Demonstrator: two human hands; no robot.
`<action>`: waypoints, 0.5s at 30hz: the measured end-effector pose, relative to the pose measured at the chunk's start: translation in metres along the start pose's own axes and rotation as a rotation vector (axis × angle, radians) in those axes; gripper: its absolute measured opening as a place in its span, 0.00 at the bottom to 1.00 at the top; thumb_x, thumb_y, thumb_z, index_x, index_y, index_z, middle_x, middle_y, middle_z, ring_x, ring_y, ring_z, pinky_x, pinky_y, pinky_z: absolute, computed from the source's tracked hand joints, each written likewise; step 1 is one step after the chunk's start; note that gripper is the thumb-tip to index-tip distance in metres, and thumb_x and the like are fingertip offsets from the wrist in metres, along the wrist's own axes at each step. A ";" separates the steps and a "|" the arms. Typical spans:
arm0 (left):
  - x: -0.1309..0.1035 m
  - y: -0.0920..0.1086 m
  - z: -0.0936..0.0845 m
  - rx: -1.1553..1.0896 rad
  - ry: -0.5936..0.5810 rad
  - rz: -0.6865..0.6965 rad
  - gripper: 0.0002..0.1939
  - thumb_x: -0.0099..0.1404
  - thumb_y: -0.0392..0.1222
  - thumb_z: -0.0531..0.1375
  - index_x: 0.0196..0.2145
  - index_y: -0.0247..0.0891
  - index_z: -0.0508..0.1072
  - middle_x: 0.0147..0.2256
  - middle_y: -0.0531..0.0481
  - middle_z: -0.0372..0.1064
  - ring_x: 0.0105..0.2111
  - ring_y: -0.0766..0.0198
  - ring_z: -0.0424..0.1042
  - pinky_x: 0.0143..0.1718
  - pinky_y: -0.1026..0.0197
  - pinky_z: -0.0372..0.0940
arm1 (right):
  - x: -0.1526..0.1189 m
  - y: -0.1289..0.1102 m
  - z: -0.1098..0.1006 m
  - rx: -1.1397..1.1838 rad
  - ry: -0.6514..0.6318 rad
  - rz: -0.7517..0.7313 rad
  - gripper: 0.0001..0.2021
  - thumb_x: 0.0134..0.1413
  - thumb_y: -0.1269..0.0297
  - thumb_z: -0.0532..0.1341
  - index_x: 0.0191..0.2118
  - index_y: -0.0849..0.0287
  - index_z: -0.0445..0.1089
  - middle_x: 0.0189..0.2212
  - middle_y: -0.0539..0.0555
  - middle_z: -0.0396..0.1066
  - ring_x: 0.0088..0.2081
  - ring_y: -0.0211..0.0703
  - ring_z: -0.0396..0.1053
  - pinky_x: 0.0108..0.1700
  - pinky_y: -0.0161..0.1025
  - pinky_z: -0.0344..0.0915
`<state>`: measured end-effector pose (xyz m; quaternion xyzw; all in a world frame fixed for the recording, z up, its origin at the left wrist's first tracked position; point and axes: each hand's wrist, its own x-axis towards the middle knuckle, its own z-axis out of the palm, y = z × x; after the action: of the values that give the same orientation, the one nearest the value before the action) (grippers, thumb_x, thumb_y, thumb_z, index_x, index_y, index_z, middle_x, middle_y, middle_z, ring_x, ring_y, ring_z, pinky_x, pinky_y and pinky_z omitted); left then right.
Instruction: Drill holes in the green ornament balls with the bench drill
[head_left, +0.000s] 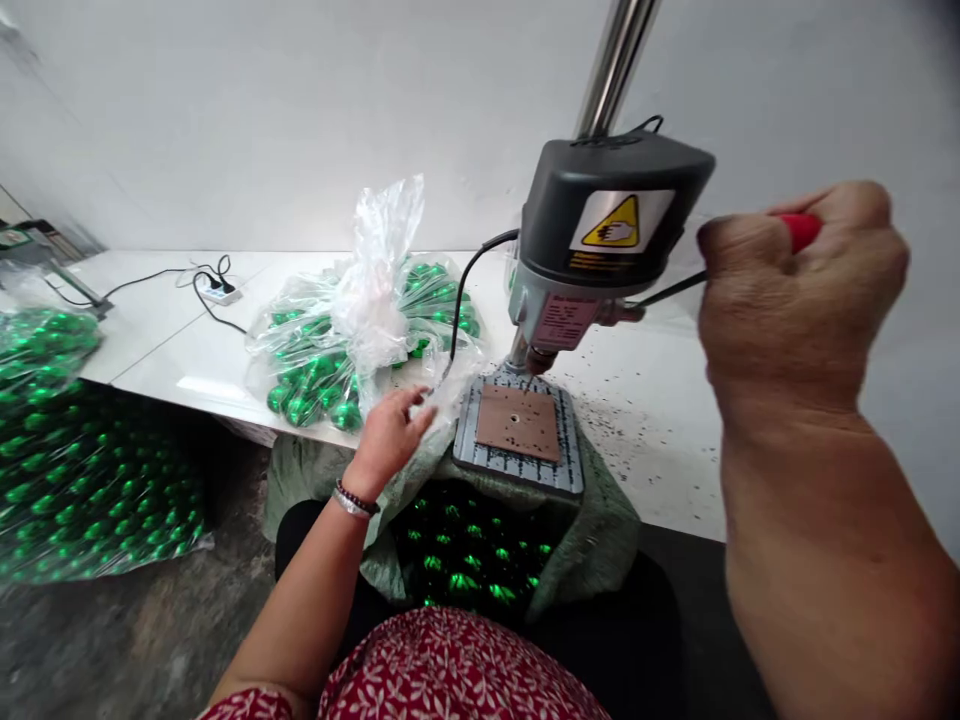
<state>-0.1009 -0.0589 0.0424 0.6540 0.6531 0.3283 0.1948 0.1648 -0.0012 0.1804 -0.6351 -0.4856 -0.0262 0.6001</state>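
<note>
My right hand [799,290] is closed around the red grip [804,232] of the drill press lever [671,290]. The drill press [615,210] has a dark grey head with a yellow warning label. Under its chuck [538,360], a brown square board [517,422] with a small hole lies on the slotted metal base [574,470]. My left hand [390,435] is beside the base, thumb and fingers apart, its fingertips at the edge of a clear plastic bag [375,320]. That bag lies on the table with shiny green balls [315,385] in it.
Dark shavings [622,420] are scattered over the white table [180,350]. Below the base, a green woven sack [600,560] holds more green balls. A large bag of green balls [97,480] stands at the left. A black cable [461,300] runs from the drill press past the bag; a power strip [219,292] lies behind.
</note>
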 end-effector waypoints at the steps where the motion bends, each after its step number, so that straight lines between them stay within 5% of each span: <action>1: 0.006 -0.006 -0.003 0.098 0.152 -0.066 0.19 0.65 0.43 0.60 0.53 0.38 0.75 0.49 0.39 0.72 0.49 0.50 0.70 0.54 0.49 0.64 | 0.000 0.001 0.001 0.002 0.009 -0.007 0.10 0.55 0.59 0.57 0.29 0.60 0.60 0.26 0.43 0.63 0.31 0.29 0.59 0.38 0.41 0.53; 5: 0.031 -0.033 -0.023 0.337 0.491 -0.398 0.39 0.61 0.52 0.64 0.65 0.35 0.61 0.64 0.28 0.54 0.64 0.33 0.54 0.61 0.36 0.54 | 0.001 0.002 0.001 -0.004 0.037 -0.007 0.06 0.50 0.63 0.59 0.28 0.59 0.62 0.25 0.46 0.64 0.28 0.29 0.57 0.36 0.40 0.56; 9: 0.056 -0.064 -0.067 0.285 0.683 -0.607 0.44 0.66 0.62 0.54 0.69 0.32 0.50 0.64 0.24 0.51 0.65 0.33 0.54 0.62 0.35 0.53 | 0.002 0.004 0.000 0.009 0.038 -0.036 0.08 0.44 0.60 0.60 0.26 0.58 0.62 0.22 0.48 0.63 0.25 0.30 0.55 0.31 0.38 0.53; 12: 0.073 -0.088 -0.101 0.307 0.672 -0.624 0.49 0.59 0.64 0.60 0.70 0.39 0.49 0.68 0.27 0.46 0.66 0.29 0.50 0.62 0.31 0.48 | 0.004 0.004 -0.001 0.036 0.025 -0.066 0.11 0.40 0.55 0.60 0.24 0.56 0.62 0.20 0.49 0.63 0.23 0.32 0.53 0.28 0.38 0.49; 15: 0.092 -0.102 -0.122 0.145 0.549 -0.599 0.47 0.56 0.56 0.66 0.66 0.33 0.56 0.61 0.25 0.62 0.61 0.31 0.60 0.60 0.31 0.53 | 0.004 0.001 -0.002 0.023 0.010 0.009 0.11 0.37 0.53 0.59 0.24 0.54 0.62 0.20 0.50 0.63 0.23 0.33 0.54 0.28 0.40 0.50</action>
<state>-0.2647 0.0179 0.0749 0.3351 0.8637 0.3726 0.0537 0.1687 -0.0007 0.1827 -0.6301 -0.4801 -0.0213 0.6100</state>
